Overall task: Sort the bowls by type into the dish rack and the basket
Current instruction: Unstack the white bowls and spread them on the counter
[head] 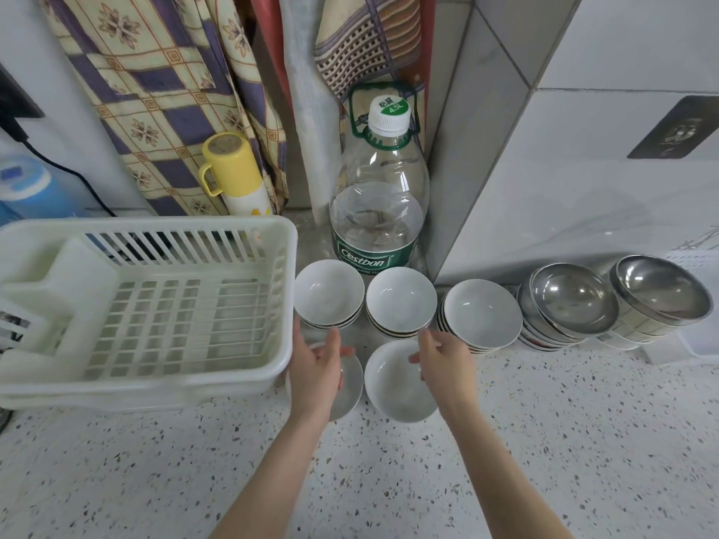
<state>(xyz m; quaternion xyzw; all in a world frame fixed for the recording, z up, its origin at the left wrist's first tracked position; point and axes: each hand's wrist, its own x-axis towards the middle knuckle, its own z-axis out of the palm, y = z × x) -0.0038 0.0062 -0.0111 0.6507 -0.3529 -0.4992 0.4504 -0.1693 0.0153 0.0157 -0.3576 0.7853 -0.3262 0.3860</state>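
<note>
Three stacks of white ceramic bowls (328,293) (400,299) (482,313) stand in a row on the speckled counter. In front of them are two more white bowls, the left one (350,387) and the right one (397,387). My left hand (317,371) hovers over the left front bowl with fingers spread. My right hand (443,361) is over the far right rim of the right front bowl, fingers apart. Two stacks of steel bowls (572,301) (657,291) lean at the right. The white plastic dish rack (148,305) sits at the left with nothing in it.
A large water bottle (379,196) stands behind the white bowls, against a tiled wall corner. A yellow-capped flask (237,173) and hanging cloths are behind the rack. A white basket (696,340) shows partly at the far right behind the steel bowls.
</note>
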